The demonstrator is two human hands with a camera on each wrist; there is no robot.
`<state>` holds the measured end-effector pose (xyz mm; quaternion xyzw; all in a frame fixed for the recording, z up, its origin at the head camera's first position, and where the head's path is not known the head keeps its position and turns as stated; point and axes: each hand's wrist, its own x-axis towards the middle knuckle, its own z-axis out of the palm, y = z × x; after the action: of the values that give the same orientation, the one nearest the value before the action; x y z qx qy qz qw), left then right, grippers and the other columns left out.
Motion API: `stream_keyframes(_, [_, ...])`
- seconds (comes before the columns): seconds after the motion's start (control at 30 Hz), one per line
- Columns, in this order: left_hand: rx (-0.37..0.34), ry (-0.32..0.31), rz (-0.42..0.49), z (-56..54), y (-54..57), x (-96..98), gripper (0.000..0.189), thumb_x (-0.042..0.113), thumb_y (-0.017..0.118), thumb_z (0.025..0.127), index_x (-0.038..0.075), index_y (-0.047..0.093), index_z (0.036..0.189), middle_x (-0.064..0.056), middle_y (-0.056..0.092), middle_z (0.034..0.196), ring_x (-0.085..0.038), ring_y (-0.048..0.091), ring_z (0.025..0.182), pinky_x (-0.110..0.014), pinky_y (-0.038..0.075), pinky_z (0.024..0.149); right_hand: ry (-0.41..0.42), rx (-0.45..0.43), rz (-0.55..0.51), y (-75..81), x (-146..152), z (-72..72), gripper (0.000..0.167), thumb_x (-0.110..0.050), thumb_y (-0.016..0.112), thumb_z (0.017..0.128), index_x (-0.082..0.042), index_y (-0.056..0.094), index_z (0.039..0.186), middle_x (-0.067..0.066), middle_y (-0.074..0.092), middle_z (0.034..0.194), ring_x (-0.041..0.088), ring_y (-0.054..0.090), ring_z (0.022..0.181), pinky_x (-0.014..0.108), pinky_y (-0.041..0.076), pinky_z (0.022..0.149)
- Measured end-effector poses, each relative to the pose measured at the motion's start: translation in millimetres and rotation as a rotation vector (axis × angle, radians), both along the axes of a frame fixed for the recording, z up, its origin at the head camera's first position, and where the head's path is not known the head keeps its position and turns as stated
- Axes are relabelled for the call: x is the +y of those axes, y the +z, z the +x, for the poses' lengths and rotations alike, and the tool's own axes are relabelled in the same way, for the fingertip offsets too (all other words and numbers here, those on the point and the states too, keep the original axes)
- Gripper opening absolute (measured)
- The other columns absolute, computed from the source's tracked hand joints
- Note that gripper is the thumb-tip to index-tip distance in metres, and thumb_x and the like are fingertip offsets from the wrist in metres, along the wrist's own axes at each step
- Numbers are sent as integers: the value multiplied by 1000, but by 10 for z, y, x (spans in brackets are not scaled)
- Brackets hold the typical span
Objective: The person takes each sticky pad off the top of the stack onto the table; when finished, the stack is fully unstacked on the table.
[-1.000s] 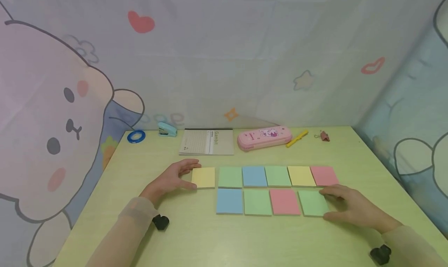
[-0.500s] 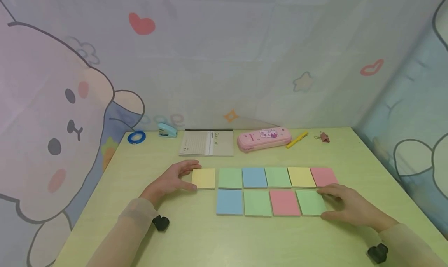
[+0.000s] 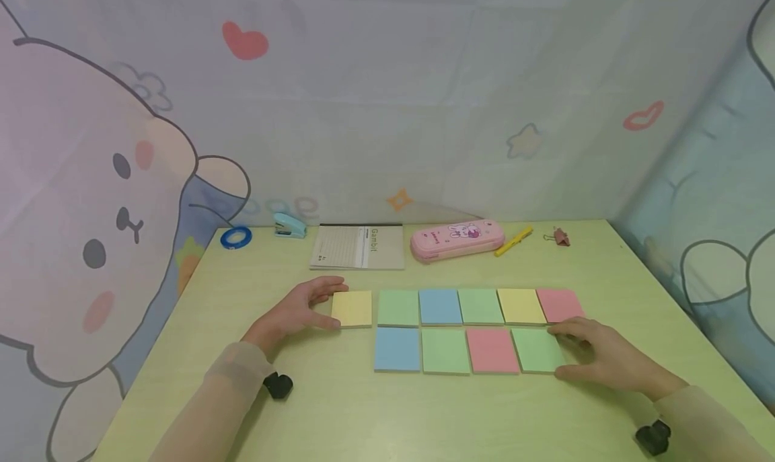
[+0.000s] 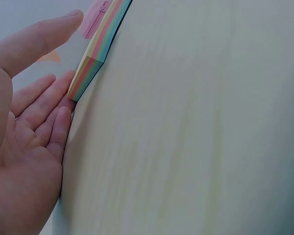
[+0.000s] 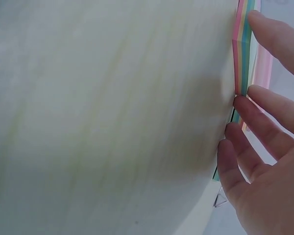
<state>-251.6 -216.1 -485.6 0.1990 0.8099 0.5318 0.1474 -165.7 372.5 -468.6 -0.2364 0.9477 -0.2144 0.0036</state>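
Square sticky note pads lie in two rows on the table (image 3: 436,415). At the left end of the back row, my left hand (image 3: 297,309) spans a yellow sticky note pad (image 3: 352,309). In the left wrist view its fingertips touch the pad's far corner, while the thumb hovers apart. My right hand (image 3: 611,354) holds a green sticky note pad (image 3: 536,351) at the right end of the front row, thumb and index finger at its two right corners. Striped layered edges show on this pad (image 5: 241,66) in the right wrist view. Its other fingers are beside the index finger.
A blue tape roll (image 3: 236,237), stapler (image 3: 289,225), notebook (image 3: 357,247), pink pencil case (image 3: 458,240), yellow pen (image 3: 514,241) and binder clip (image 3: 558,236) line the back. A pink sticky note pad (image 3: 560,306) lies close behind the right hand.
My right hand has slid the green pad slightly left, closer to the pink pad beside it; it is nearly still in the last half second. My left hand has stayed in place.
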Motion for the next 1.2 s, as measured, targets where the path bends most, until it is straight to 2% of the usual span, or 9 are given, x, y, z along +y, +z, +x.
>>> stream_keyframes(0.63, [25, -3, -17, -15, -20, -7, 89, 11, 91, 82, 4, 44, 158, -12, 56, 155, -38, 40, 151, -56, 27, 126, 9, -13, -5, 5, -3, -17, 69, -53, 88, 82, -15, 67, 136, -1, 66, 134, 17, 60, 121, 30, 51, 99])
stream_keyframes(0.7, [26, -7, -14, -12, -26, -6, 89, 11, 90, 83, 3, 44, 158, -13, 56, 155, -38, 40, 151, -57, 27, 126, 7, -14, -10, 24, -6, -13, 68, -51, 88, 83, -13, 67, 136, -2, 67, 131, 15, 61, 117, 31, 54, 96])
stream_keyframes(0.8, [13, -9, -5, -14, -23, -9, 89, 10, 90, 83, 4, 44, 158, -13, 55, 156, -37, 39, 151, -56, 27, 126, 2, 22, -72, 89, -53, -28, 58, -40, 89, 86, -9, 68, 131, -3, 69, 121, 13, 64, 105, 32, 58, 86])
stream_keyframes(0.9, [11, -5, -1, -21, -22, -17, 88, 9, 90, 83, 4, 43, 158, -13, 55, 155, -37, 39, 151, -56, 26, 126, 2, 93, -163, 187, -197, -81, 44, -25, 87, 89, -6, 70, 124, -2, 69, 108, 15, 63, 93, 31, 59, 77])
stream_keyframes(0.97, [13, 0, -1, -22, -14, -20, 88, 9, 89, 83, 4, 43, 158, -13, 55, 155, -38, 39, 152, -56, 26, 127, 3, 132, -192, 259, -353, -140, 40, -22, 85, 90, -5, 70, 123, 0, 70, 107, 18, 65, 92, 33, 59, 77])
stream_keyframes(1.07, [4, 0, 11, -22, -8, -21, 88, 9, 89, 83, 4, 43, 158, -13, 55, 156, -38, 38, 152, -56, 25, 127, 31, 134, -204, 354, -648, -259, 44, -24, 82, 94, -4, 67, 130, 7, 71, 117, 26, 67, 103, 42, 60, 85])
stream_keyframes(1.2, [-19, -9, 17, -19, -17, -11, 89, 9, 89, 84, 4, 42, 159, -12, 53, 157, -37, 36, 154, -56, 24, 127, 96, 51, -220, 431, -1103, -426, 57, -32, 79, 96, -2, 61, 140, 14, 67, 137, 34, 64, 123, 54, 55, 99])
